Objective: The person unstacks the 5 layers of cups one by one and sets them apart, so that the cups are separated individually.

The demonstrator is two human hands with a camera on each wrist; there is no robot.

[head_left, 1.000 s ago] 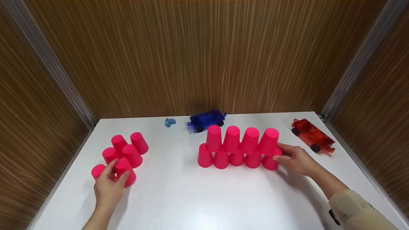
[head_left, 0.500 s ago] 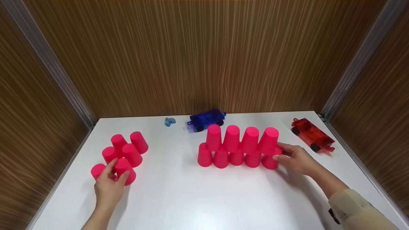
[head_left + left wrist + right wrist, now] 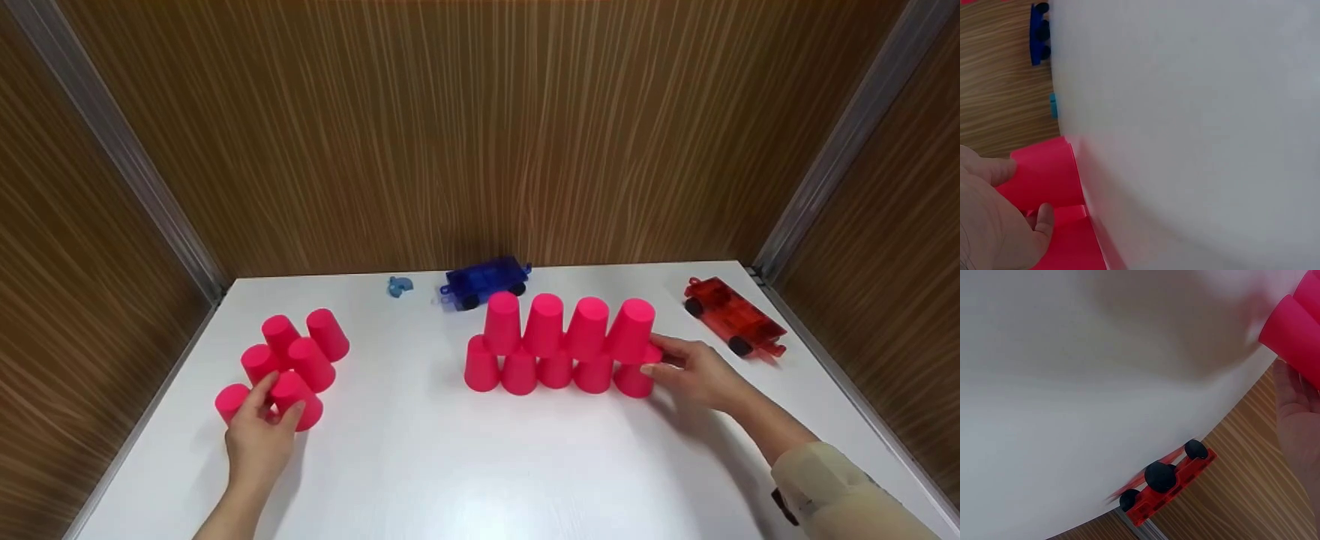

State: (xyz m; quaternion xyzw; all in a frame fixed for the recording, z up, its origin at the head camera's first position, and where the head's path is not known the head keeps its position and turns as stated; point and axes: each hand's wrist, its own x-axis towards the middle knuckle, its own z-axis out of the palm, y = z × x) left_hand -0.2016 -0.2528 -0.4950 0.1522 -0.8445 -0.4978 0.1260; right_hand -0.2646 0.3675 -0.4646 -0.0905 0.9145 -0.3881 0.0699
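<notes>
In the head view, several upside-down pink cups form a two-row wall right of centre, an upper row [image 3: 547, 326] resting across a lower one [image 3: 519, 373]. My right hand [image 3: 697, 379] pinches the rightmost lower cup [image 3: 634, 382], thumb in front and fingers behind. On the left stands a loose group of pink cups [image 3: 311, 364], also mouth down. My left hand [image 3: 259, 446] holds the nearest cup [image 3: 301, 401] between thumb and fingers; it leans a little. The left wrist view shows that pink cup [image 3: 1047, 174] close to the thumb.
Behind the wall sits a blue toy car base [image 3: 484, 281], with a small light-blue piece [image 3: 399, 286] to its left. A red toy car base [image 3: 735, 316] lies at the back right. Wood-grain panels [image 3: 480, 135] enclose the white table [image 3: 450, 465] at the back and sides.
The cup in my left hand has shifted slightly right and tilted, its lower rim rising a little. My right hand and the cup wall stay as they were.
</notes>
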